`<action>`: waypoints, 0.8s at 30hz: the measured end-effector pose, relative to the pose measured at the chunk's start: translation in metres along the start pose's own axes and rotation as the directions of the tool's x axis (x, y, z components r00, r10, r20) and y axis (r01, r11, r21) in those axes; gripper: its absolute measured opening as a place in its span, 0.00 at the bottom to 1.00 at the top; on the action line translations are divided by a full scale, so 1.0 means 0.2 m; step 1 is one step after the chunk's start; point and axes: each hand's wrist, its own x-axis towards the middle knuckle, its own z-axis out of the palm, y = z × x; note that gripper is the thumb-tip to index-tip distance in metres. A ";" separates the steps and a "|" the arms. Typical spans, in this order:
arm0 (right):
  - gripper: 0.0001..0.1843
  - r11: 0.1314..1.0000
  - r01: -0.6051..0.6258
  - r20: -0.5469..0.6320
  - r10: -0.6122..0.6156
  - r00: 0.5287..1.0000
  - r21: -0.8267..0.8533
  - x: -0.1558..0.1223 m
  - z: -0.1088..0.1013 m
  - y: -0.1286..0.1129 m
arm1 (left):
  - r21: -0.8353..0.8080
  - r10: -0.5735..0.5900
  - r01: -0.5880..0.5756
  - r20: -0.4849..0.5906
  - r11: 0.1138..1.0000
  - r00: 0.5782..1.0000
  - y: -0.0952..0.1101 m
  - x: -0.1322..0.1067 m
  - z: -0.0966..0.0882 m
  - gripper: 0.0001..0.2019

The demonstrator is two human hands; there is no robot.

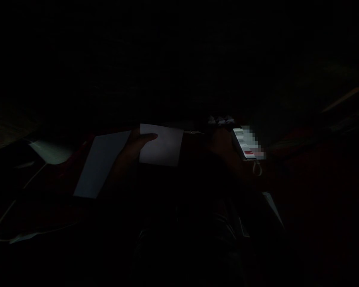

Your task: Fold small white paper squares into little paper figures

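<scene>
The scene is very dark. My left hand (134, 146) grips a small white sheet of paper (163, 147) by its left edge, with the thumb lying flat on top. Under that wrist, to the left, lies a larger pale sheet (103, 165). My right hand (223, 141) is a dim shape just left of a phone (243, 144) with a lit screen. Its fingers are lost in shadow, so I cannot tell whether it holds anything. Between the hands is a small thin pale object (193, 132), too dark to name.
Several small folded white paper pieces (220, 120) sit beyond my right hand. A pale cord (2, 217) curves across the left side, near another pale surface (52, 152). A short white loop (257, 169) hangs by the phone. A pale edge (272, 205) shows lower right.
</scene>
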 end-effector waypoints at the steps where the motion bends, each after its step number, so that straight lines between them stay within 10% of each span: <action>1: 0.19 1.000 0.011 -0.012 -0.011 1.000 0.010 0.00 0.00 0.00 | -0.002 0.001 -0.001 0.002 1.000 1.000 0.00 0.00 0.00 0.23; 24: 0.18 0.994 0.049 0.040 -0.045 0.998 -0.093 0.00 -0.02 0.00 | -0.001 0.026 -0.026 0.002 1.000 1.000 0.00 0.01 0.00 0.24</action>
